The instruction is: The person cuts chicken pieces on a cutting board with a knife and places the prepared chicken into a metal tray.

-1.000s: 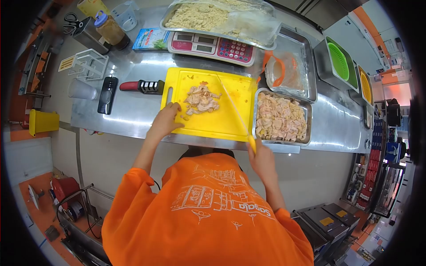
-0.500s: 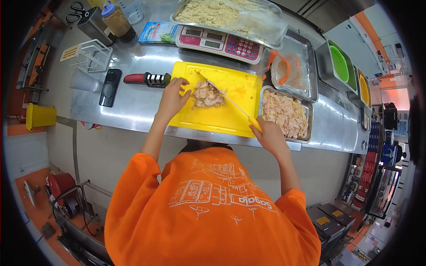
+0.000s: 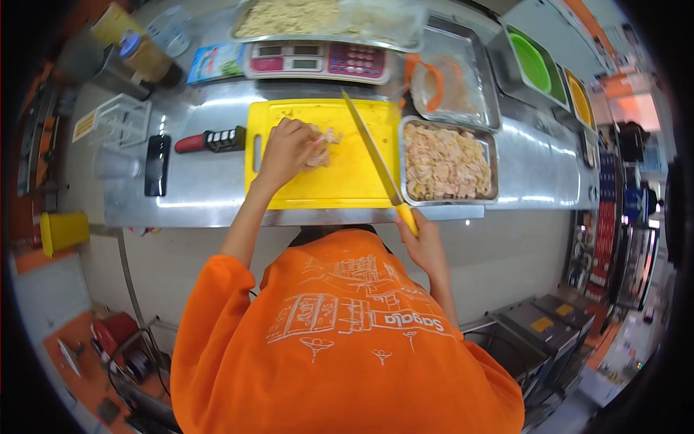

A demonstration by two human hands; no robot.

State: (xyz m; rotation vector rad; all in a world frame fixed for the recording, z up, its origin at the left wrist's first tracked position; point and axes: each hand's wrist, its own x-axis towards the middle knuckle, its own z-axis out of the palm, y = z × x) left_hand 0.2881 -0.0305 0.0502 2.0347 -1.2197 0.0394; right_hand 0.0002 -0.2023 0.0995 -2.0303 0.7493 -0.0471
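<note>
Fingers of the right hand (image 3: 424, 240): wrapped firmly round the yellow handle of the knife (image 3: 374, 150). Left hand (image 3: 285, 153): fingers bent downward at the meat pile (image 3: 319, 156), partly hiding it; from where I stand, can't tell if they pinch any. Steel worktop (image 3: 538, 168) carries everything. Crumb tray (image 3: 325, 37) at the back, pale crumbly stuff, plastic over part of it. Yellow board (image 3: 329, 192) in front of the person, meat pile lying left of its middle. Meat tray (image 3: 494, 160) just right of the board, filled with cut pieces. Scale (image 3: 293, 64) behind the board, pink keypad. Knife slants across the board's right side, tip toward the far edge, handle by the worktop's near edge; can't tell if the blade touches. Sharpener (image 3: 211, 139) left of the board, red handle. Black phone (image 3: 157, 166) left of that.
</note>
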